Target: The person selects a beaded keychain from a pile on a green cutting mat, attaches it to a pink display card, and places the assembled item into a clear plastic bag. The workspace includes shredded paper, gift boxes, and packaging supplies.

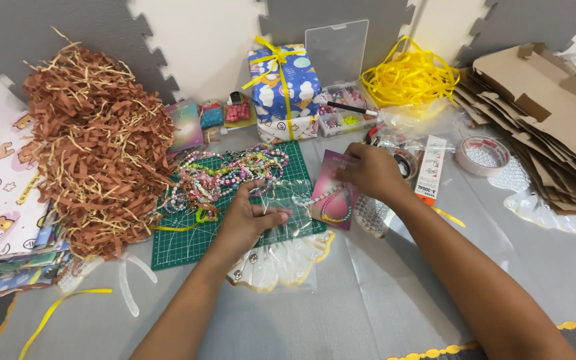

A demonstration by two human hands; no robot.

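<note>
My left hand [251,217] rests on a clear plastic sleeve [288,207] that lies over the green cutting mat [181,243], its fingers pinching the sleeve's edge. My right hand [368,172] grips the top of a pink card [333,190] carrying a beaded bracelet, and the card's left part sits at the sleeve's mouth. A heap of colourful bead bracelets [225,175] lies on the mat just beyond my left hand. More clear sleeves with yellow trim [281,263] lie under my left wrist.
A big pile of brown paper shreds [98,140] fills the left. At the back stand a wrapped blue gift box [285,83], an open bead case [341,110] and yellow ribbon [411,77]. A tape roll [481,155], a small white box [430,170] and flattened cardboard [548,113] lie on the right.
</note>
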